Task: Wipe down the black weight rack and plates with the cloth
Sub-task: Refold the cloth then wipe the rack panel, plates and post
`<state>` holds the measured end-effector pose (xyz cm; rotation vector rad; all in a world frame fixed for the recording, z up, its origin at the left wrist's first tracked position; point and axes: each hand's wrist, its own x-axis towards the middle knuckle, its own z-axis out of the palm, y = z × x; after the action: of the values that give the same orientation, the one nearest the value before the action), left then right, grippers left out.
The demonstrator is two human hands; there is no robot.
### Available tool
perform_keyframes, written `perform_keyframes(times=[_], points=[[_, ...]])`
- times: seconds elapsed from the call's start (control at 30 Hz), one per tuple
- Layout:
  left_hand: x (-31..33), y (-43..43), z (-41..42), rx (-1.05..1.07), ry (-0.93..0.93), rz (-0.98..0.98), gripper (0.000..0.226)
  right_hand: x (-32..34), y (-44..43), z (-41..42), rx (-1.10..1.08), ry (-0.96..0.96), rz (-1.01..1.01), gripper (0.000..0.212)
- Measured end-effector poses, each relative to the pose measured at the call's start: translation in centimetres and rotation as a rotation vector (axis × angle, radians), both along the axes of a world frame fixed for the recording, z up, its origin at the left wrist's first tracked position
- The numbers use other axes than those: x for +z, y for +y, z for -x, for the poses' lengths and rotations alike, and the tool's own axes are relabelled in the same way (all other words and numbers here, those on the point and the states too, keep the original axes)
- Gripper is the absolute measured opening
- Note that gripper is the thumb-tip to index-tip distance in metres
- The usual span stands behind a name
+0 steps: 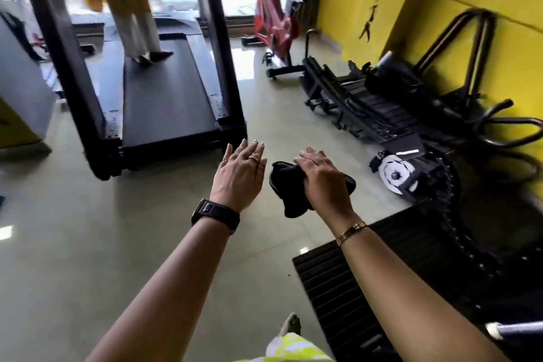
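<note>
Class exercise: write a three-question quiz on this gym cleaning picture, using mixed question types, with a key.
1. Which hand grips the black cloth? A) left hand B) right hand C) both
2. True or false: the left hand's fingers are straight and hold nothing.
3. Fill in: the black weight rack lies along the ___ wall.
Key: 1 B; 2 true; 3 yellow.

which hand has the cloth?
The right hand, gold bracelet at its wrist, grips the crumpled black cloth; the left hand, with the black wristwatch, is open and empty.
</note>
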<state>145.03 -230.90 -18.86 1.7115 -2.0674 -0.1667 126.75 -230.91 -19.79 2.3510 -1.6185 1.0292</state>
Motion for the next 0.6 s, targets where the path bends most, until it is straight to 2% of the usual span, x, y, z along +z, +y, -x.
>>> perform_keyframes(times=[0.3,0.6], points=[[1.3,-13.5,9.5,-0.183,-0.033,0.028,0.064,0.2,-10.6,8.7,-0.181,-0.022,-0.034,0.033],[1.8,-23.7,19.6,-0.336,-0.012,0.065,0.062,1.4,-18.9,18.4,-0.339,-0.013,0.05,0.037]])
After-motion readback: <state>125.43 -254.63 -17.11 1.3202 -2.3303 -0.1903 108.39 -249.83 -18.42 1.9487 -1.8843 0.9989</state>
